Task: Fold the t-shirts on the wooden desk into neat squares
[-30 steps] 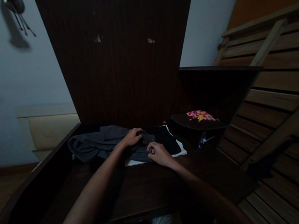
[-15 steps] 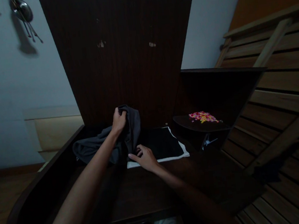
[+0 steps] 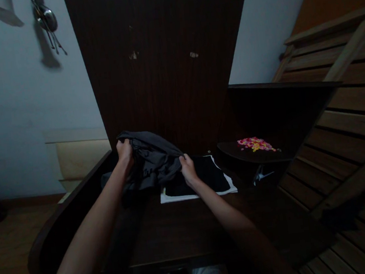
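A dark grey piece of clothing [image 3: 155, 157] is stretched between my two hands above the desk [image 3: 167, 231]; its exact kind is hard to tell in the dim light. My left hand [image 3: 125, 152] is closed on its upper left edge. At its right end, my right hand [image 3: 188, 168] pinches the cloth. Under and beside the right hand lies a flat black folded cloth [image 3: 208, 176] on white sheets [image 3: 232, 188]. The grey cloth covers the left part of that pile.
A small curved shelf [image 3: 226, 149] at the right bears a heap of pink and yellow bits [image 3: 255, 143]. Behind the desk stands a tall dark board [image 3: 162, 77]. Wooden slats [image 3: 348, 122] rise at the right, and a raised rim [image 3: 71, 202] borders the desk's left.
My left hand has moved left and my right hand up, now gripping the cloth. The bunched grey clothing has been spread out between them. The view has shifted slightly.
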